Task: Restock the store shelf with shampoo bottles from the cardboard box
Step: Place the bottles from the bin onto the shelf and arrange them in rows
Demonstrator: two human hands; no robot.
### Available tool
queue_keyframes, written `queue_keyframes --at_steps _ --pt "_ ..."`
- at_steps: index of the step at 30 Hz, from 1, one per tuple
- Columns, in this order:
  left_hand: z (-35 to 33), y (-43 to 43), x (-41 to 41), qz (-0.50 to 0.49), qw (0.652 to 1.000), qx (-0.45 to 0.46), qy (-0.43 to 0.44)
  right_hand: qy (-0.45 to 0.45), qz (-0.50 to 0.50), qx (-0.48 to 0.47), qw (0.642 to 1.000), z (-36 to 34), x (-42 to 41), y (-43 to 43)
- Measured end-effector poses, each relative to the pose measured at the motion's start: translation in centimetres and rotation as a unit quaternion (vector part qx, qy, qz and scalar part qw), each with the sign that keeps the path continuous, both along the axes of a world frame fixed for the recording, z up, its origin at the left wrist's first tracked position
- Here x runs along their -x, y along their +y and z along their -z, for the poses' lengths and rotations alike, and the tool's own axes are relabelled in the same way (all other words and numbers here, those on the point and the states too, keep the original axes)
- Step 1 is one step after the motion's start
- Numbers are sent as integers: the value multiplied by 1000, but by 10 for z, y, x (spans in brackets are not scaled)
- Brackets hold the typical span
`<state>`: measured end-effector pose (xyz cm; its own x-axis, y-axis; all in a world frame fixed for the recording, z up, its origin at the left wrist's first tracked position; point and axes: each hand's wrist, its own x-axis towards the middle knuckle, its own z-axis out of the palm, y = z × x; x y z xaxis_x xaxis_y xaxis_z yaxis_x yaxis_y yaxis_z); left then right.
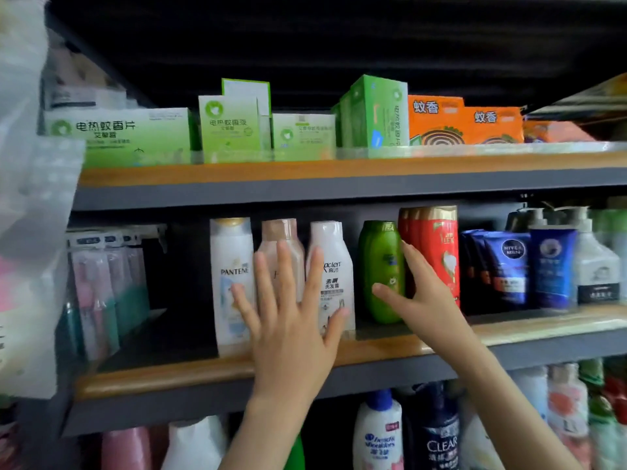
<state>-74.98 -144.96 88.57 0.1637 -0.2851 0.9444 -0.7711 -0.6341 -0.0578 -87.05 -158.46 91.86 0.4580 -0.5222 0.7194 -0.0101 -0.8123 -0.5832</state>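
Fingers [283,266] of the left hand [288,334]: straight, splayed wide, gripping nothing. They fan across three bottles standing on the middle shelf [163,376]. Little finger is over the white Pantene bottle [230,252], middle finger over the pink bottle [281,232], index and thumb over the white Raclen bottle [334,252]. We can't tell press from hover; blur there.

Right hand [424,300] sits at 3 o'clock of the left one, also uncurled. Its thumb points to 9 o'clock across the front of the green bottle [380,245]. Its other fingers run toward 12 o'clock along the seam between that bottle and the red bottles [441,239]. We see no wrap round either; contact unclear.

All these bottles are upright, side by side, near the shelf's front lip.

- 3 o'clock of the red ones: dark Nivea Men tubes [509,266], blue tube [553,266], pump bottle [595,269].
- 9 o'clock of the Pantene: a gap, then packed toothbrushes [101,283].
- 12 o'clock: upper shelf [339,171] with green boxes [135,137] and orange mosquito-coil boxes [464,123].
- 6 o'clock, shelf below: Head & Shoulders bottle [378,435] and Clear bottle [439,442].
- Far 9 o'clock: blurred clear plastic packaging [27,164].
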Motion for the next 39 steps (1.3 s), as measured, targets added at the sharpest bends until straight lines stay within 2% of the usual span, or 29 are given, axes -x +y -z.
queue_keyframes --at_steps 2,5,11,15,21,23,24,26,28,30,32,35,39 --pt "3 -19 14 7 1000 3 -5 -53 36 9 998 8 13 -13" --pt "6 -48 32 -9 1000 12 13 -102 35 -39 993 12 32 -43" --pt "7 -93 54 -44 999 8 26 2 -56 -168 984 2 45 -101" --pt "-1 -112 61 -67 997 -2 33 109 -191 -261 940 -13 43 -127" --pt "-6 -118 57 -82 996 -33 32 147 -258 -300 907 -13 31 -141" --pt "-9 -117 55 -83 996 -39 22 148 -248 -280 915 -11 35 -140" --pt "-10 -115 56 -83 996 -36 16 137 -218 -256 932 -11 38 -138" --pt "-11 -108 56 -87 996 -24 6 100 -104 -145 979 -11 45 -130" --pt "-13 -100 55 -98 995 0 0 18 6 7 1000 -7 52 -116" --pt "-16 -92 53 -112 994 20 -9 -72 34 142 987 -7 54 -97" --pt "-19 -86 49 -124 992 27 -23 -99 10 233 967 -10 43 -82" --pt "-22 -81 41 -133 990 23 -37 -52 0 287 957 -22 15 -67" --pt "-21 -80 30 -129 991 13 -31 18 105 333 937 -35 -28 -64"
